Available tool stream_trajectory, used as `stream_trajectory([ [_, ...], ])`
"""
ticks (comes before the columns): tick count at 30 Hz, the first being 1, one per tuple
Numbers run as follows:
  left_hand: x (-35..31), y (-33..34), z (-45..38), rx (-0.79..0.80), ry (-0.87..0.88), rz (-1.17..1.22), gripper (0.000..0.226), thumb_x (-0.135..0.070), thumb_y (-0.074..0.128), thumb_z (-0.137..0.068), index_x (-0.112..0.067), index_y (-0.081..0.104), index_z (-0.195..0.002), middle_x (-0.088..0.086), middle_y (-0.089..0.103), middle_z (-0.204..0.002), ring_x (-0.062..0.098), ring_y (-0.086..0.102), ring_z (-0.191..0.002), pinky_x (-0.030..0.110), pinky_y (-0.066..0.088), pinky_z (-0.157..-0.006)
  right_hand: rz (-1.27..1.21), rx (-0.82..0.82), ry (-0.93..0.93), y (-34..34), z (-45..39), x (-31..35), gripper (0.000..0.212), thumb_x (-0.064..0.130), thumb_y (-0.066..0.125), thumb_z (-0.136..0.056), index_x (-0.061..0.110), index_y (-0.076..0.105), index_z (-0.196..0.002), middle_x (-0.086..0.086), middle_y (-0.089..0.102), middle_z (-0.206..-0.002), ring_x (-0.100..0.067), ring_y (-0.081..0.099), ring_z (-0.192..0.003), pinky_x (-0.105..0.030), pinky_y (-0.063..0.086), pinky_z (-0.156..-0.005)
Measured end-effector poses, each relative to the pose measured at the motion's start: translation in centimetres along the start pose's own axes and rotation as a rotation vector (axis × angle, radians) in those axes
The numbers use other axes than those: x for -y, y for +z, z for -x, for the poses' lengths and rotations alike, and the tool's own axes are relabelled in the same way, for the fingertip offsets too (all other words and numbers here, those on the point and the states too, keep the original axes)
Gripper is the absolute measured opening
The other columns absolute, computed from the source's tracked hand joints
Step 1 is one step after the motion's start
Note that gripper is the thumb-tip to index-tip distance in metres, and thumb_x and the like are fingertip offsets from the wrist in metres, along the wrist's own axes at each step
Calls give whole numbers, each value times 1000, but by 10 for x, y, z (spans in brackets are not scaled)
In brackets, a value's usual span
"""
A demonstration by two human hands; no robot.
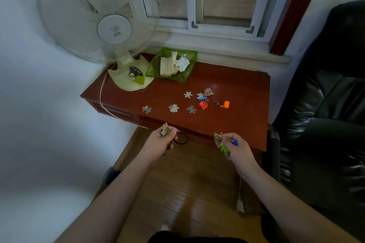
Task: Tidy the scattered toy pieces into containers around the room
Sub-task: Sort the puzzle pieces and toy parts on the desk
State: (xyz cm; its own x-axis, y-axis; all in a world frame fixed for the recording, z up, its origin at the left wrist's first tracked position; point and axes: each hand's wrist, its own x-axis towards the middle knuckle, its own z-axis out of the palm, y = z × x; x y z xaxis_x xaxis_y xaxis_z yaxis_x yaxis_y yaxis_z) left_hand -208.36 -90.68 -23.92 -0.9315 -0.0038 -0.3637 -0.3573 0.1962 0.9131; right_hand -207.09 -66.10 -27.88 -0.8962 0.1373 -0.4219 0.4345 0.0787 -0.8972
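Note:
Several grey puzzle pieces (pixel 173 108) lie face down on a red-brown table (pixel 237 85). Beside them sit a red brick (pixel 203 105), an orange brick (pixel 226 104) and small coloured bits (pixel 216 103). My left hand (pixel 161 142) is closed on a few puzzle pieces just in front of the table's near edge. My right hand (pixel 235 147) grips a puzzle piece, a green brick (pixel 224 149) and a blue piece (pixel 235 142). A green glass dish (pixel 189 59) at the back of the table holds paper and cloth scraps.
A white desk fan (pixel 110 31) stands on the table's back left corner, its cord hanging down the front. A black leather chair (pixel 325 114) fills the right side. A black loop (pixel 180 138) hangs at the table's front edge. Wooden floor lies below.

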Motion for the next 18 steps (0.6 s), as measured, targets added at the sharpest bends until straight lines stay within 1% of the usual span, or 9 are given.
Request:
stream_trajectory([
  [2,2,-8,-26,-3,-31,15,21,-31,55,-96,-13,67,-97,4,61,-81,12,51,-60,27,39,-54,-15,1,24,10,-25,0,10,26,56,-95,22,65,-93,0,68,-106,-9,59,-92,-33,51,-77],
  [4,4,-15,-54,-5,-84,15,25,-33,55,-96,-10,66,-96,4,59,-77,13,50,-59,26,40,-54,-16,-17,54,23,-49,2,10,25,56,-95,22,65,-94,2,67,-106,-11,59,-92,-33,51,-78],
  [6,11,-25,-85,22,-124,1,26,-34,54,-96,-10,65,-93,2,58,-72,13,50,-60,27,42,-57,10,-39,85,38,-73,4,10,25,55,-96,24,65,-96,4,66,-105,-16,61,-91,-33,51,-77],
  [8,20,-35,-121,43,-155,29,23,-32,55,-96,-11,64,-97,3,60,-79,14,51,-62,29,43,-59,55,-73,117,54,-99,6,10,28,55,-96,25,65,-98,2,67,-102,-18,62,-84,-32,51,-72],
  [10,27,-46,-153,44,-219,99,20,-30,56,-96,-13,63,-104,4,61,-85,13,50,-61,28,41,-55,126,-104,130,69,-120,8,12,33,54,-96,26,64,-100,1,67,-98,-17,62,-79,-31,50,-69],
  [13,32,-57,-193,12,-379,236,18,-23,54,-97,-12,60,-109,4,59,-83,12,47,-59,25,37,-50,181,-157,186,86,-144,12,8,30,54,-97,29,61,-100,3,64,-98,-18,61,-77,-31,48,-63],
  [16,30,-59,-232,20,-467,247,15,-18,52,-98,-11,57,-111,7,58,-84,12,47,-59,25,36,-48,186,-208,230,97,-163,18,10,32,53,-98,30,59,-105,4,62,-97,-16,58,-67,-26,43,-52],
  [18,26,-55,-252,13,-519,240,10,-17,52,-98,-13,56,-106,7,58,-83,13,46,-58,25,35,-48,199,-234,251,99,-172,21,10,33,53,-98,29,59,-105,3,64,-93,-15,54,-61,-25,39,-47],
])
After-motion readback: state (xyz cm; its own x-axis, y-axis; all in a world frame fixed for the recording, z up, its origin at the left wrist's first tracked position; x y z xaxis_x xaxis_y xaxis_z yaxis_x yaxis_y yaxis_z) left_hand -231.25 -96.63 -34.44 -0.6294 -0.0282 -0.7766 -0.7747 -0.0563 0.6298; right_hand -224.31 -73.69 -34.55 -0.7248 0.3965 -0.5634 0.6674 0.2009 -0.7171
